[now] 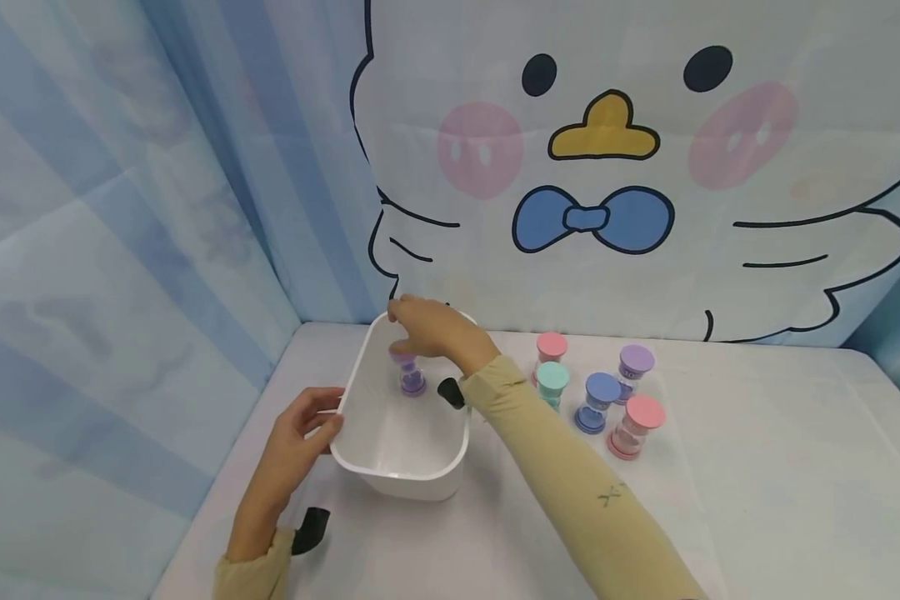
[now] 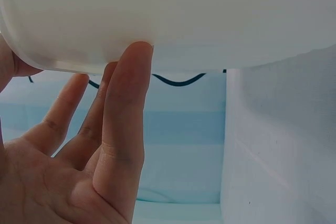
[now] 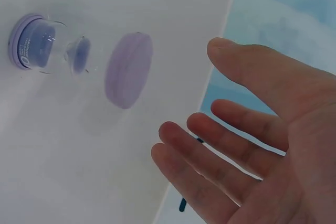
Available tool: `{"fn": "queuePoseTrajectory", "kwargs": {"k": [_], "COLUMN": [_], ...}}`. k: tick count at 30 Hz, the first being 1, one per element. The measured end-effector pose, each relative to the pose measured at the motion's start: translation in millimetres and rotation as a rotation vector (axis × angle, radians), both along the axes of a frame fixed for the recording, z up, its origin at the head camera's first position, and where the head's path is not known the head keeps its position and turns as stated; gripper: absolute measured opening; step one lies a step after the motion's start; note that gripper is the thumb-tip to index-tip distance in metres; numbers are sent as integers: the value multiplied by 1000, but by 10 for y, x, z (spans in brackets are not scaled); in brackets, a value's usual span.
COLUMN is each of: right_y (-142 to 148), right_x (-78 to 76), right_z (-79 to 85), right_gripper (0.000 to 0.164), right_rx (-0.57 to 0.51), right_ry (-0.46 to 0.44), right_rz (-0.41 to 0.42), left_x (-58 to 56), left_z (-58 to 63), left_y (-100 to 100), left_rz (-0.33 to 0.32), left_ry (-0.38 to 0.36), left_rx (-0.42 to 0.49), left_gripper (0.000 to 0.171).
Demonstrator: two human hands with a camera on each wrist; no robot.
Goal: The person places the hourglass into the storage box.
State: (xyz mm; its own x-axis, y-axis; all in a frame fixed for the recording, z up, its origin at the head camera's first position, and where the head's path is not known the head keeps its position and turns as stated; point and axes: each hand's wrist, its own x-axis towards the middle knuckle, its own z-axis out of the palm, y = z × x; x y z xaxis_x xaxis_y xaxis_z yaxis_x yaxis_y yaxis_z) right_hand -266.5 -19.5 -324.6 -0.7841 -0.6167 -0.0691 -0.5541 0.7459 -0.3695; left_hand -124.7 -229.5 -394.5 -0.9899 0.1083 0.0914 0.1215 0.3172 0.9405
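A white plastic bin stands on the table, with a purple sand timer upright inside it near the far end. My right hand is over the bin's far rim, just above that timer. In the right wrist view, the fingers are spread apart and a gap separates them from the timer's purple cap. At the bin's left side, my left hand touches the outer wall near the rim. Its fingers look fairly straight in the left wrist view, and the thumb is partly hidden.
Right of the bin stand several sand timers: pink, green, blue, purple and another pink one. A printed cloth hangs behind the table. Black straps show at the wrists.
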Motion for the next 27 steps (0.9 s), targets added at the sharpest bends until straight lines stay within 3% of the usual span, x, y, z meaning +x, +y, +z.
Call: {"fn": "queuePoseTrajectory", "kwargs": {"k": [10,27], "right_y": [197,548], "right_x": [122,468], "right_z": [127,281], "right_gripper": [43,34], "right_rx": [-64,-159], "right_ry": [124,295], "right_rz": [39,54], "left_x": [-13,-6], "left_z": [-14,2], "left_y": [-3,10], "left_rz": [3,26], "left_ry": [-2,-23], "left_rx": [-1,-44], "left_gripper": [35,35]}}
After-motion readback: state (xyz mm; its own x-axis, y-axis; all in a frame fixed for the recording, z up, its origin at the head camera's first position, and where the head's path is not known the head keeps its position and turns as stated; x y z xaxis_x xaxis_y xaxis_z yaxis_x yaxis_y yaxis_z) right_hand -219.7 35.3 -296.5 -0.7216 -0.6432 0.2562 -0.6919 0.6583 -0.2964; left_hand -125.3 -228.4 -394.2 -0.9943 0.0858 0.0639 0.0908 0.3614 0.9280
